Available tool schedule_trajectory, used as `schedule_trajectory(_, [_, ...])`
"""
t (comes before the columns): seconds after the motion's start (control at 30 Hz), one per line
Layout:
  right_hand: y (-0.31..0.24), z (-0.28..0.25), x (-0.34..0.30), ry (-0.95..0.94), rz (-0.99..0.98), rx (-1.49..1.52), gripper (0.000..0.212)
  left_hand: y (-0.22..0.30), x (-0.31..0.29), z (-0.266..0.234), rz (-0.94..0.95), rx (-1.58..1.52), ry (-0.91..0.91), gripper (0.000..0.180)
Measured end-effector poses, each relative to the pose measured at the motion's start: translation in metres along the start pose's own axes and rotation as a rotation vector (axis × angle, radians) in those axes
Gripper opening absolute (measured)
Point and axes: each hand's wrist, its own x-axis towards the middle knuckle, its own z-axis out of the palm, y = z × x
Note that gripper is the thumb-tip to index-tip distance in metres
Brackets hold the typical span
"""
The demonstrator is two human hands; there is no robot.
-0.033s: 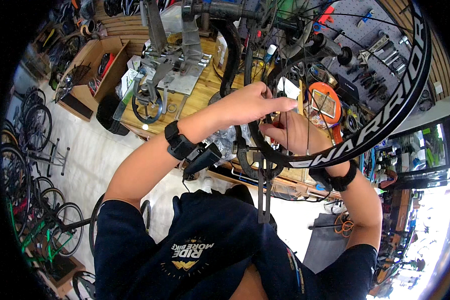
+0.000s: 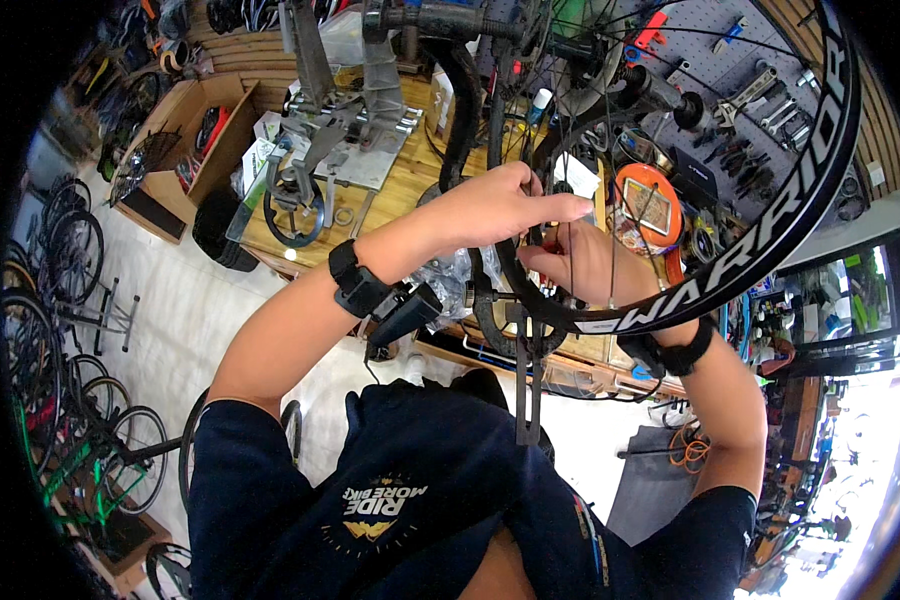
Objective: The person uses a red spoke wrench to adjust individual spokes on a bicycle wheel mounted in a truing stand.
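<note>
A black bicycle wheel (image 2: pixel 772 232) with white lettering stands in a dark metal wheel truing stand (image 2: pixel 456 120). My left hand (image 2: pixel 515 205) reaches in among the spokes from the left, its thumb stretched to the right and its other fingers curled out of sight. Just below and to the right, my right hand (image 2: pixel 605 262) comes in past the rim, with its fingers bent together near the spokes. Whatever either hand grips is hidden by fingers and spokes. At the stand's near side, a slotted metal bar (image 2: pixel 528 400) hangs down beneath the rim.
A wooden workbench (image 2: pixel 395 170) carries a metal fixture (image 2: pixel 315 150) and an orange round dish (image 2: pixel 660 190). Tools such as wrenches (image 2: pixel 750 95) hang on the pegboard behind. A cardboard box (image 2: pixel 165 195) and several bicycles (image 2: pixel 75 230) stand at left.
</note>
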Motion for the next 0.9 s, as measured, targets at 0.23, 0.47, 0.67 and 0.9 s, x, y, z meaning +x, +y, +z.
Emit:
schedule_trajectory(0.23, [0.021, 0.01, 0.005, 0.041, -0.211, -0.014, 0.029, -0.002, 0.003, -0.003, 0.062, 0.097, 0.033, 0.079])
schedule_trajectory(0.47, [0.054, -0.001, 0.006, -0.304, -0.006, 0.411, 0.031, -0.003, -0.015, -0.003, -0.01, 0.341, -0.076, 0.052])
schedule_trajectory(0.67, [0.059, 0.015, -0.005, 0.064, -0.338, 0.3, 0.033, -0.001, -0.018, -0.001, 0.031, 0.223, -0.289, 0.04])
schedule_trajectory(0.9, [0.071, 0.03, -0.009, 0.304, -0.544, 0.117, 0.029, -0.032, 0.005, 0.01, 0.14, 0.5, -0.12, 0.049])
